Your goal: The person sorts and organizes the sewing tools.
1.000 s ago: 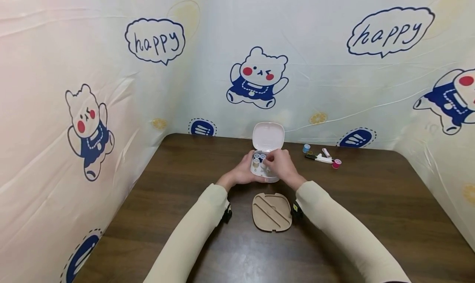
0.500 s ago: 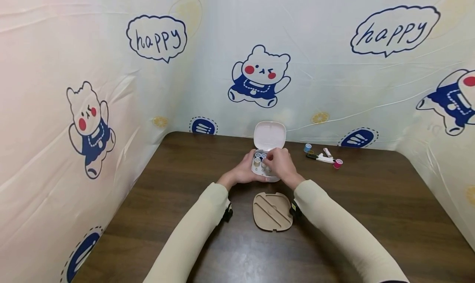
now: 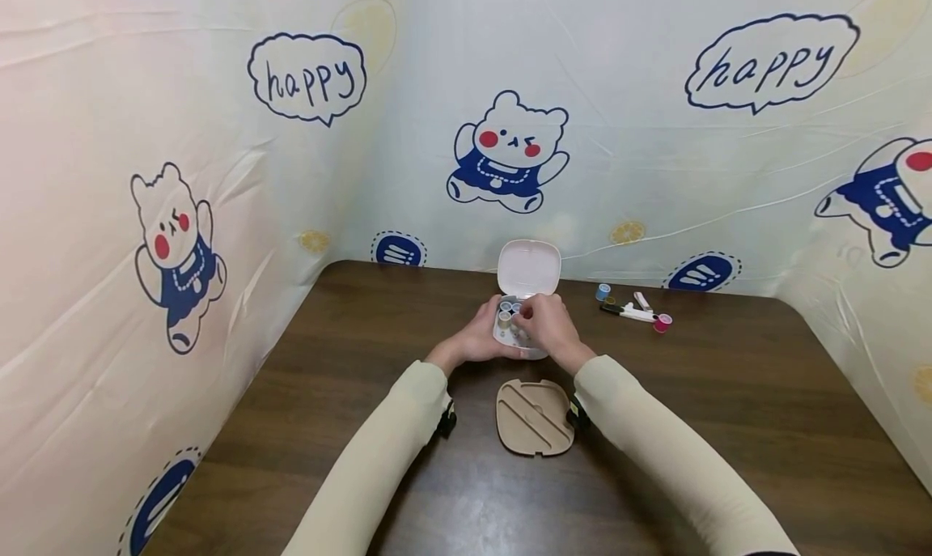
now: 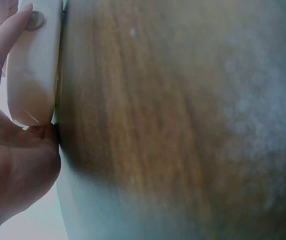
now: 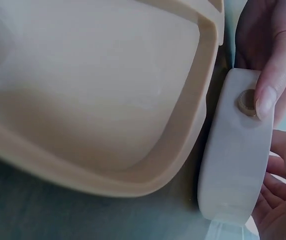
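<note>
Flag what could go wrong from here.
The right hand works close beside the spools in the box, so it might knock one loose. If the left hand eases its grip, the box could slide. The tan tray lies beside the right wrist camera, so pulling back might nudge it.

Box interior (image 3: 508,337) — partly hidden, 1 bear print (image 3: 884,204) cropped, left-wrist tabletop (image 4: 157,125) blurred
</note>
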A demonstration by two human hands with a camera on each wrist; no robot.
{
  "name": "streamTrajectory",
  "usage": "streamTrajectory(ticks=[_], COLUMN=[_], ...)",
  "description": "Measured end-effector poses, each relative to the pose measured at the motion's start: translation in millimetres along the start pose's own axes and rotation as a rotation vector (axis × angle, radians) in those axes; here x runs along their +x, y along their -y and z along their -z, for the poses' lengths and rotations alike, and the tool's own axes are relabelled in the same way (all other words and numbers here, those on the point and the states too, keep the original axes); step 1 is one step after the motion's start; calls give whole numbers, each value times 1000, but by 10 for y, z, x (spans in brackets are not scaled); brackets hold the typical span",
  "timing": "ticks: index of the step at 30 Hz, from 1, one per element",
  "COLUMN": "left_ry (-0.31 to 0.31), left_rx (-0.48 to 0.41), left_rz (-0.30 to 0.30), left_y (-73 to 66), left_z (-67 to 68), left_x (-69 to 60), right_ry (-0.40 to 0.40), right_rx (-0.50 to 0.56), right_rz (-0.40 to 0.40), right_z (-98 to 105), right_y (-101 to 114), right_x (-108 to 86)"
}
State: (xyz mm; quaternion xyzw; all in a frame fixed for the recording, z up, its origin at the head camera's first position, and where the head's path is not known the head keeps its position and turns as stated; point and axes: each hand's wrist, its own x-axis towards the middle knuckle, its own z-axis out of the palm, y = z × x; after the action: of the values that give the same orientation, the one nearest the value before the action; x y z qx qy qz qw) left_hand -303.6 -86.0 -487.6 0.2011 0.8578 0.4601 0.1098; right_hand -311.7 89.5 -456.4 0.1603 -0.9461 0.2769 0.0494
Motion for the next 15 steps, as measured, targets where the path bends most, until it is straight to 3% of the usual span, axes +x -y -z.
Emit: streamTrajectory(ticks=[8,15], left_ry=[9,3], left_rx=[6,16], left_rz=[22,40], left_y=[59,84], left_z=[-35,-22], left_x=[31,52], right_ry=[31,38], right_rx=[1,-27], right_rz=[-4,46], right_z=[100,213], right_y=[4,-31], right_x=[-57,-122])
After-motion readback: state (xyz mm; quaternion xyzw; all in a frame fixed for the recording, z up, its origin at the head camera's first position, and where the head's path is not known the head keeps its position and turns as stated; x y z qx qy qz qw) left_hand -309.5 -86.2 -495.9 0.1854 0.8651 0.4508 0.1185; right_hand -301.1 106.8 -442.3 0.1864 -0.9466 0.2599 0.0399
